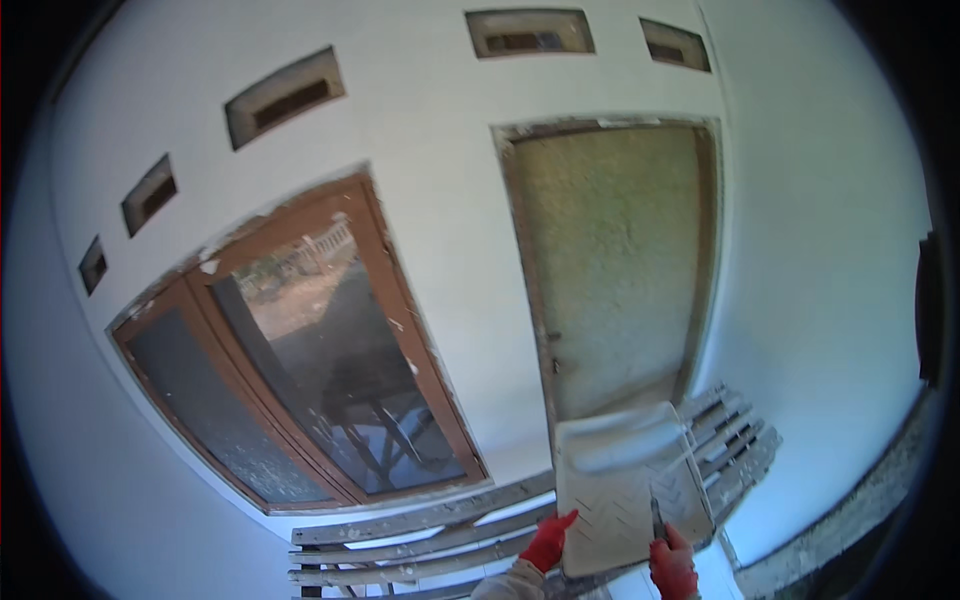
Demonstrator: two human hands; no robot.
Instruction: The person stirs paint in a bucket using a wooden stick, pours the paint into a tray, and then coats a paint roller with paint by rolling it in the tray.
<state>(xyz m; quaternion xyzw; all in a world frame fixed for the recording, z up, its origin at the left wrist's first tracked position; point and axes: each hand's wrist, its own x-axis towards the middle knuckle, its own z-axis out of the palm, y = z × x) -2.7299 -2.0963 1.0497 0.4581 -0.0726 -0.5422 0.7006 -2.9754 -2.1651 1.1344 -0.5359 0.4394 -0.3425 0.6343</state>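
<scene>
A pale paint tray (pixel 610 515) with a ribbed slope and a deeper well at its far end is in front of me, over the slatted bench. My left hand (pixel 547 541), in a red glove, grips the tray's left edge, thumb over the rim. Above the tray's near right part, my right hand (pixel 673 568), also red-gloved, is closed around the dark handle (pixel 656 518) of a slim tool. The tool's head blends into the pale tray, so I cannot make out its kind. Whether the tray rests on the bench cannot be told.
The weathered slatted bench (pixel 420 549) runs along the white wall (pixel 440 250). Behind it are a brown-framed window (pixel 330 340) with paint specks and a worn, closed door (pixel 615 270). A side wall (pixel 810 280) stands at the right. Small vent openings (pixel 530 33) line the top.
</scene>
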